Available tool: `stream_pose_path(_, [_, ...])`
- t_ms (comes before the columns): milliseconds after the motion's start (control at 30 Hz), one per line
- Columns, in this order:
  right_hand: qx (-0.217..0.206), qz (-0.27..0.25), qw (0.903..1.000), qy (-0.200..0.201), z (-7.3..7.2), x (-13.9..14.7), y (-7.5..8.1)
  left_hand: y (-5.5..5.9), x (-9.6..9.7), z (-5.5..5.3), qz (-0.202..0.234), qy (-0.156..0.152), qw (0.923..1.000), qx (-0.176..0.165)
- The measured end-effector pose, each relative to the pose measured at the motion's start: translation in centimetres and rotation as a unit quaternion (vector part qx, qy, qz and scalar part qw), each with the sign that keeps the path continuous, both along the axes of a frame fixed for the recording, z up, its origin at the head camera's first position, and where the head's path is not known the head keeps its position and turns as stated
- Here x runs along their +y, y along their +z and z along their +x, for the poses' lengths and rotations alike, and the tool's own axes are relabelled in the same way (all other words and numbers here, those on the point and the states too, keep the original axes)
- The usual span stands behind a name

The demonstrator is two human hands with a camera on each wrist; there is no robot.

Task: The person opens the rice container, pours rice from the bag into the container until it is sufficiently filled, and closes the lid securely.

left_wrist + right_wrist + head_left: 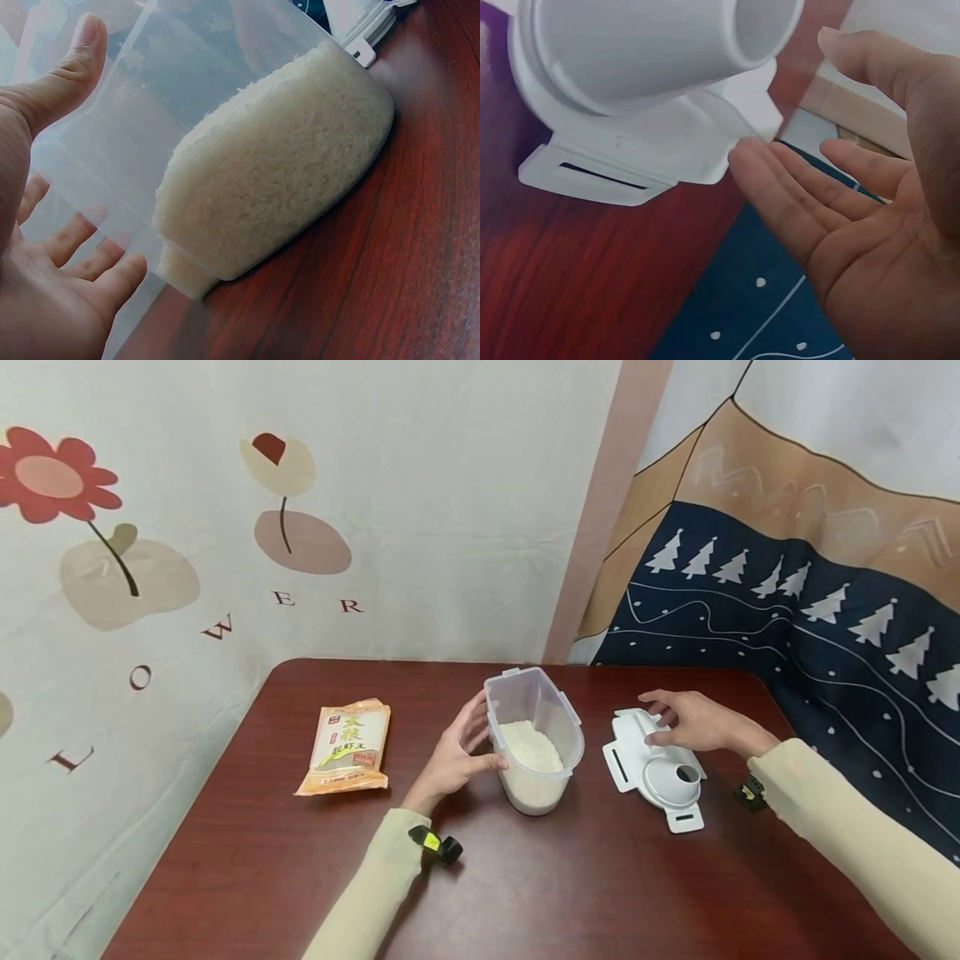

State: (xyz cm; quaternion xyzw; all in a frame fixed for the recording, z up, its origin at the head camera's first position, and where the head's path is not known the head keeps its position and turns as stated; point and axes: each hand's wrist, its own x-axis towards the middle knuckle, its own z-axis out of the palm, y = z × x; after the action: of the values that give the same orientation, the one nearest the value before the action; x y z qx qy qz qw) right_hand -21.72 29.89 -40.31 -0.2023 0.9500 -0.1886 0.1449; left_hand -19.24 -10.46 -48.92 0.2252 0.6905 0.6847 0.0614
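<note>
A clear plastic container (553, 720), partly filled with white rice (529, 745), stands lidless on the table. My left hand (455, 762) is at its left side, thumb toward the front and fingers toward the back. Spread, loosely bent fingers show close along the container wall in the left wrist view. The white lid (637, 753) lies to the right of the container, with side flaps and a round raised spout (645, 52). My right hand (693, 720) is over the lid's far right edge, fingertips right at it and the thumb held apart from the fingers.
An orange and white printed packet (349, 747) lies on the left part of the dark red wooden table (495, 893). Behind the table hang a pale flower-print curtain (450, 527) and a navy fabric with white trees (697, 602).
</note>
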Motion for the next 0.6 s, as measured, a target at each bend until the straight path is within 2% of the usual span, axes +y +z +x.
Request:
stream_pose_path(233, [-0.014, 0.009, 0.9998, -0.004, -0.8, 0.4, -0.9, 0.0, 0.1, 0.0, 0.004, -0.005, 1.0, -0.003])
stream_pose_path(600, [-0.031, 0.002, 0.9984, -0.048, -1.3, -0.1, -2.3, 0.0, 0.0, 0.0, 0.014, -0.006, 0.9999, -0.008])
